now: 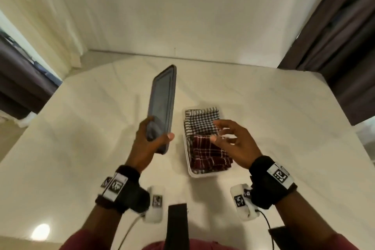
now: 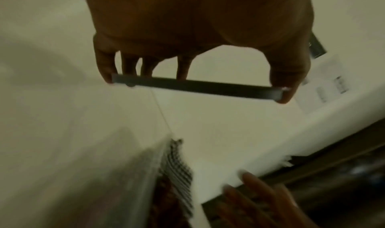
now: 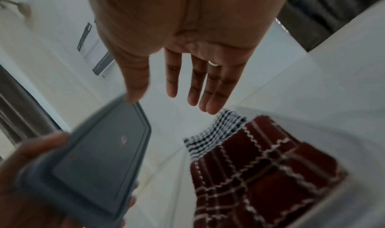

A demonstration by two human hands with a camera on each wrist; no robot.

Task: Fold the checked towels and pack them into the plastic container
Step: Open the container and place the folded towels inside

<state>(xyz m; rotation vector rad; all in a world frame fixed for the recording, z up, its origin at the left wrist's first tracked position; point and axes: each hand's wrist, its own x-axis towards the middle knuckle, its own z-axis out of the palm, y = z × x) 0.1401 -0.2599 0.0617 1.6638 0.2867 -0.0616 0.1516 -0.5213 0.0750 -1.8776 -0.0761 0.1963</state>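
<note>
A clear plastic container (image 1: 190,171) stands on the white table, holding a folded black-and-white checked towel (image 1: 200,121) at its far end and a folded dark red checked towel (image 1: 209,155) at its near end. My left hand (image 1: 151,138) grips the near end of a grey lid (image 1: 162,103), held tilted in the air left of the container. In the left wrist view the lid (image 2: 198,85) shows edge-on between thumb and fingers. My right hand (image 1: 225,134) hovers over the container with fingers spread and empty. The right wrist view shows the lid (image 3: 98,162), the red towel (image 3: 260,174) and the black-and-white towel (image 3: 216,132).
The white table (image 1: 81,138) stretches on all sides of the container. Dark curtains (image 1: 345,36) hang at the right and at the far left (image 1: 18,79). A pale wall stands behind the table.
</note>
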